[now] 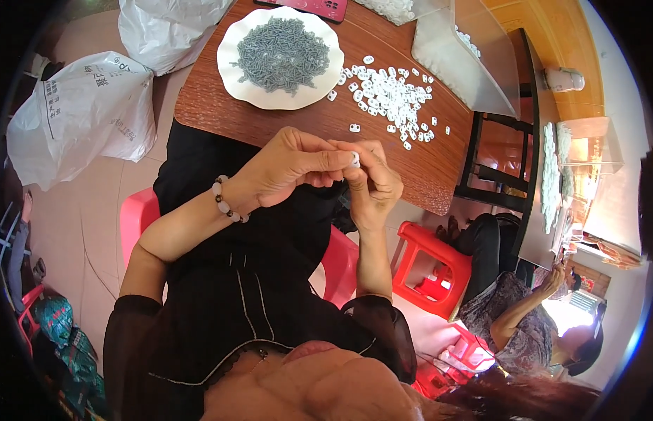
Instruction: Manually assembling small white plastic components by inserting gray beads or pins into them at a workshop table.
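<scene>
My left hand (288, 168) and my right hand (374, 186) meet just past the near edge of the wooden table (224, 116). Pinched between their fingertips is a small white plastic piece (355, 161) with dark holes. The fingers hide most of it, and whether a second part is in the pinch I cannot tell. Beyond my right hand, many similar white pieces (393, 95) lie loose on the tabletop. A white wavy-rimmed plate (231, 88) to the left of them carries a heap of small grey-blue pins (281, 56).
A red phone (331, 8) lies at the table's far edge. A clear-walled bin (438, 52) with white pieces stands far right. White sacks (81, 116) sit on the floor to the left. Right of me are a red stool (431, 270) and another person (512, 316) at a dark table.
</scene>
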